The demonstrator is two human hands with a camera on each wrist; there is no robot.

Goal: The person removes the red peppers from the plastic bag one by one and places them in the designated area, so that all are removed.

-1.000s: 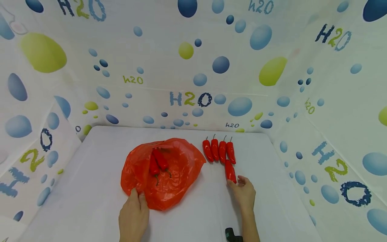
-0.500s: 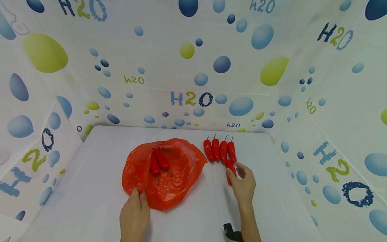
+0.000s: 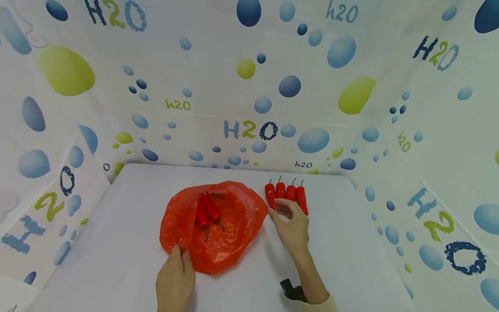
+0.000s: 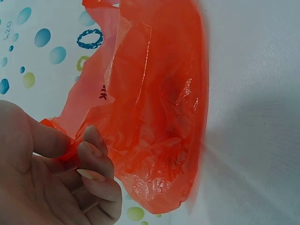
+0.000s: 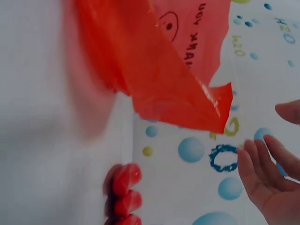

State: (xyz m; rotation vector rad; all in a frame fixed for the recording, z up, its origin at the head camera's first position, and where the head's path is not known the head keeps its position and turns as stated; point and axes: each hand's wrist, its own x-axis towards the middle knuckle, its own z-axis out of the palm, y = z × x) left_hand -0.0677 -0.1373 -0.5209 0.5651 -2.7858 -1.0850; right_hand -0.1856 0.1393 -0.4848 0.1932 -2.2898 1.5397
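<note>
A red plastic bag (image 3: 230, 251) lies with its mouth spread in the head view. Two red chili peppers (image 3: 210, 209) rest inside, stems toward me. My left hand (image 3: 175, 277) pinches the bag's near-left rim between thumb and fingers, as the left wrist view confirms. Close to the bag's right corner hovers my right hand (image 3: 292, 227), thumb and fingers parted with nothing between them. Behind it, several more chili peppers (image 3: 301, 199) lie side by side, stems away from me. Another pepper is nearly all hidden by the right hand, only a red sliver showing.
The white table (image 3: 128, 234) backs onto a sheet (image 3: 249, 86) printed with blue and green drops, which also rises on both sides. A dark device (image 3: 292, 291) sits at the right wrist.
My right hand has let go of the nearest chili pepper and moved left toward the bag's right corner. The left hand keeps its pinch on the bag. The head view has shifted slightly.
</note>
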